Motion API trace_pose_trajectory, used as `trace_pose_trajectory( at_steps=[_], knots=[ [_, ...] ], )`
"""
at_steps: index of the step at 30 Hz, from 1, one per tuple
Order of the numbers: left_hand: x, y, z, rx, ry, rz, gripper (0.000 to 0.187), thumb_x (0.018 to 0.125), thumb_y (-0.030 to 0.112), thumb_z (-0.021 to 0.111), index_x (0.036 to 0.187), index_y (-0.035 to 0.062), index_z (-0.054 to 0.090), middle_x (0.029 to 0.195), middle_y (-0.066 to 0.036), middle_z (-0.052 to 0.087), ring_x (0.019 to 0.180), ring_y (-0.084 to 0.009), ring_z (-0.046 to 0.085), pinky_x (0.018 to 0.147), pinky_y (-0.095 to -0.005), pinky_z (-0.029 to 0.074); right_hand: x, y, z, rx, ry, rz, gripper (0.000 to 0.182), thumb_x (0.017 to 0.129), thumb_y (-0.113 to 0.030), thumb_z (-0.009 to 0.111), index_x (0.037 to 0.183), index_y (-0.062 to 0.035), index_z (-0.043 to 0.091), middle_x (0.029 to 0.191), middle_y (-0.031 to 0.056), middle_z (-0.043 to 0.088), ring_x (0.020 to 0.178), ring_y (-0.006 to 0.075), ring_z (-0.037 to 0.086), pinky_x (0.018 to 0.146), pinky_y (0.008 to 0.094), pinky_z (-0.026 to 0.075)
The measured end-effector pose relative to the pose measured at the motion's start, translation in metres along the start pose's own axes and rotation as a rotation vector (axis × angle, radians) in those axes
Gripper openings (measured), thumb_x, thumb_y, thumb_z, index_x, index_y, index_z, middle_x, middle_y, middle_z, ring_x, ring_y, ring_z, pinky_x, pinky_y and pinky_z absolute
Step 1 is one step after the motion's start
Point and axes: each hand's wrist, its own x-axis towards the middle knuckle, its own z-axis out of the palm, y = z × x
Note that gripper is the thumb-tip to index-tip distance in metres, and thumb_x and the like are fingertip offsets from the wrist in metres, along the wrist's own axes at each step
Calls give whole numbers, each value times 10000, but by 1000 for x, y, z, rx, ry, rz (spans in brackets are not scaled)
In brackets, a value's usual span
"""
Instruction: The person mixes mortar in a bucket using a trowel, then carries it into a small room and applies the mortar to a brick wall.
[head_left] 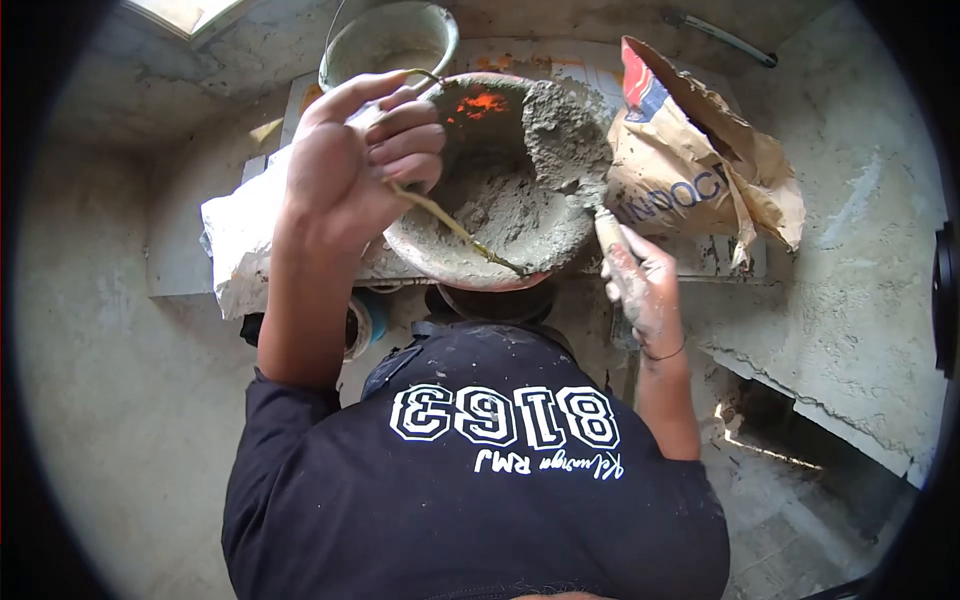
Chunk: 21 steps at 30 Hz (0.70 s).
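My left hand (370,160) is closed around a thin, mortar-stained bucket handle (455,225), which runs from the far rim to the near rim. Wet grey mortar (500,205) lies inside the round bucket (430,255), whose inner wall is smeared with it. My right hand (645,285) grips the pale handle of a trowel (608,232) at the bucket's right side. A thick lump of mortar (565,130) covers the trowel's blade and hides its outline. Both hands are above or beside the bucket, and the right one is splashed with mortar.
A torn brown paper sack (690,170) stands right of the bucket. Behind it on the left is a second, greenish bucket (395,50). A white sack (245,235) lies at the left. These rest on a board-like surface (180,265); a rough ledge (850,400) is at right.
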Motion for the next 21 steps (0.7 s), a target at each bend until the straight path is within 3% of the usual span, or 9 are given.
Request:
trace_pose_trajectory(
  at_steps=[6, 10, 15, 16, 21],
  knots=[
    [48, -26, 39, 86, 97, -64, 269, 928, 144, 496, 699, 119, 358, 605, 46, 263, 495, -78, 236, 432, -249, 215, -18, -8, 2, 184, -109, 73, 401, 948, -242, 627, 1254, 11, 571, 706, -10, 531, 508, 32, 425, 449, 182, 347],
    [45, -40, 52, 116, 125, -7, 261, 921, 144, 501, 702, 120, 361, 601, 48, 263, 489, -77, 237, 424, -250, 213, -30, -17, -13, 312, -198, 129, 417, 949, -232, 624, 1285, 2, 544, 715, -11, 524, 501, 37, 425, 441, 186, 338],
    [23, -57, 80, 106, 26, -25, 258, 938, 175, 475, 717, 115, 356, 631, 34, 262, 499, -82, 228, 433, -258, 203, -53, -25, -47, 281, -293, 127, 437, 935, -227, 641, 1287, 11, 539, 736, -16, 520, 533, 23, 420, 475, 166, 359],
    [18, -55, 82, 140, -74, -40, 267, 941, 176, 467, 715, 114, 339, 640, 27, 256, 511, -87, 229, 449, -266, 215, -62, -29, -51, 291, -282, 126, 437, 935, -227, 641, 1287, 11, 539, 736, -16, 520, 533, 23, 420, 475, 166, 359],
    [-10, -80, 105, 114, -120, -125, 253, 940, 178, 465, 723, 112, 353, 636, 31, 272, 516, -87, 249, 457, -264, 225, -115, -34, -63, 242, -211, 101, 538, 911, -253, 675, 1341, 19, 500, 747, -19, 522, 532, 17, 417, 471, 166, 359]
  ],
)
